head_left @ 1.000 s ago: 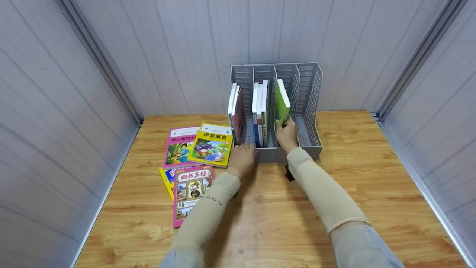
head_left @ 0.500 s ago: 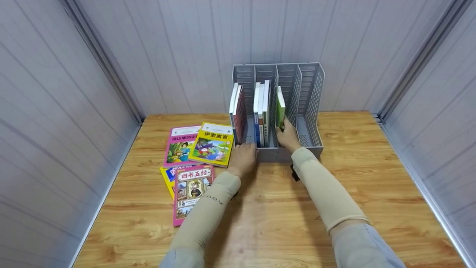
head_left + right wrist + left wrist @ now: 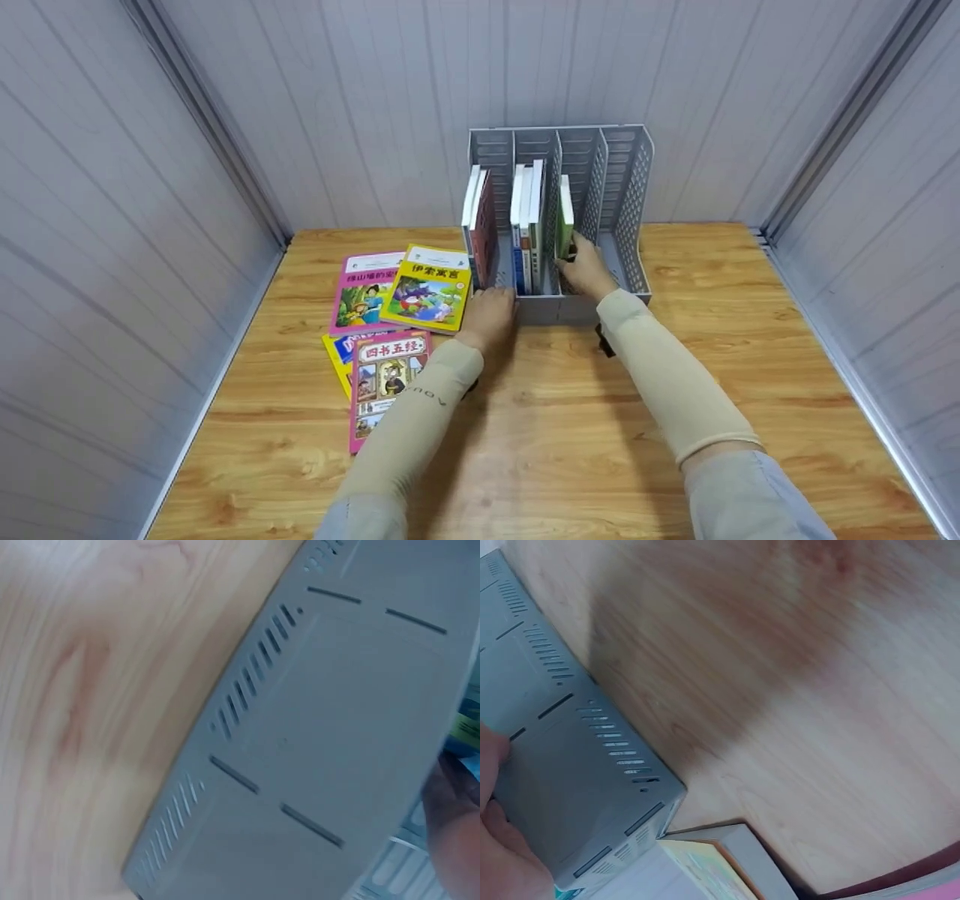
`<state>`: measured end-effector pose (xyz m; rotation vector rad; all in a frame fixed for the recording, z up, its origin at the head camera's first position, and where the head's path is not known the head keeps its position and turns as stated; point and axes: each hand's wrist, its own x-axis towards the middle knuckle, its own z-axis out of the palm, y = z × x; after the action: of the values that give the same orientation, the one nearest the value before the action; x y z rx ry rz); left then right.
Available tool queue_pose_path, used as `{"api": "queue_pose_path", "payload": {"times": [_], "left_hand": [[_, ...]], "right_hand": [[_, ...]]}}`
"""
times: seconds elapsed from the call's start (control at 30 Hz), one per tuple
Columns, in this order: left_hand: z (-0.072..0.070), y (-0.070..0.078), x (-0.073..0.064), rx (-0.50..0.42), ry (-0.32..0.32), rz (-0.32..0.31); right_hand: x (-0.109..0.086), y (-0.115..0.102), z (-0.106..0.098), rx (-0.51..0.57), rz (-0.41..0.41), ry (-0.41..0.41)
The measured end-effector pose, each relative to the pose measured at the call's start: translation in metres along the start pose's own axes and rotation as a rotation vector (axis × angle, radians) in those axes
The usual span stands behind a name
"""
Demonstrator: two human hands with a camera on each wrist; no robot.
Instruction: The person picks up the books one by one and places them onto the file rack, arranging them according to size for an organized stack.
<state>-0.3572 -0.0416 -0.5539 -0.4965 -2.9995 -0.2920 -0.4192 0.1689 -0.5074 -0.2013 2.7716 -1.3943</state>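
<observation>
A grey desk file rack [image 3: 589,309] with side-by-side compartments stands against the back wall. Its third compartment from the left holds an upright green book [image 3: 565,225], whose lower part my right hand [image 3: 587,270] pinches, the fingers on its right side. Over the rack's low front edge, at the first compartment, my left hand [image 3: 487,316] grips with fingers inside. In the left wrist view, part of that hand [image 3: 506,855] shows against the rack's front panel [image 3: 570,787]. The right wrist view catches only a bit of the right hand [image 3: 454,832] above the rim.
White-edged books [image 3: 472,199] and a red-covered book [image 3: 486,225] stand in the first compartment; several books [image 3: 527,225] fill part of the second. Left of the rack lie a yellow picture book [image 3: 427,289], a pink one [image 3: 364,300] and a pink-bordered comic [image 3: 390,375] over another yellow book.
The green book has gone down into the third compartment and stands straighter against its left divider. My right hand has shifted slightly right with it; the left hand stays on the rack's edge.
</observation>
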Motion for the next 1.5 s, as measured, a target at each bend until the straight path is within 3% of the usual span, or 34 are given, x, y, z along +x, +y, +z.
{"api": "queue_pose_path", "payload": {"times": [0.13,0.3,0.5,0.63,0.73,0.97,1.1,1.33,1.5], "left_hand": [[-0.009,-0.002,-0.001,0.003,-0.023,0.007],[-0.021,-0.008,-0.005,-0.072,-0.021,0.066],[-0.036,-0.026,-0.019,-0.172,0.051,0.152],[-0.046,-0.043,-0.032,-0.181,0.115,0.229],[-0.053,-0.056,-0.042,-0.188,0.133,0.250],[-0.064,-0.087,-0.066,-0.208,-0.026,0.134],[-0.064,-0.106,-0.080,-0.199,-0.106,0.066],[-0.059,-0.135,-0.101,-0.174,-0.237,-0.028],[-0.057,-0.149,-0.111,-0.141,-0.297,-0.060]], "right_hand": [[-0.005,-0.009,-0.009,-0.035,0.011,-0.014],[-0.015,-0.018,-0.019,-0.045,-0.027,-0.019],[-0.030,-0.017,-0.030,-0.056,-0.070,-0.046],[-0.041,-0.013,-0.040,-0.069,-0.106,-0.042],[-0.047,-0.008,-0.046,-0.087,-0.126,-0.035],[-0.059,0.007,-0.056,-0.140,-0.173,-0.020],[-0.065,0.019,-0.055,-0.264,-0.201,-0.038],[-0.075,0.038,-0.048,-0.461,-0.162,-0.172],[-0.079,0.046,-0.042,-0.563,-0.178,-0.167]]}}
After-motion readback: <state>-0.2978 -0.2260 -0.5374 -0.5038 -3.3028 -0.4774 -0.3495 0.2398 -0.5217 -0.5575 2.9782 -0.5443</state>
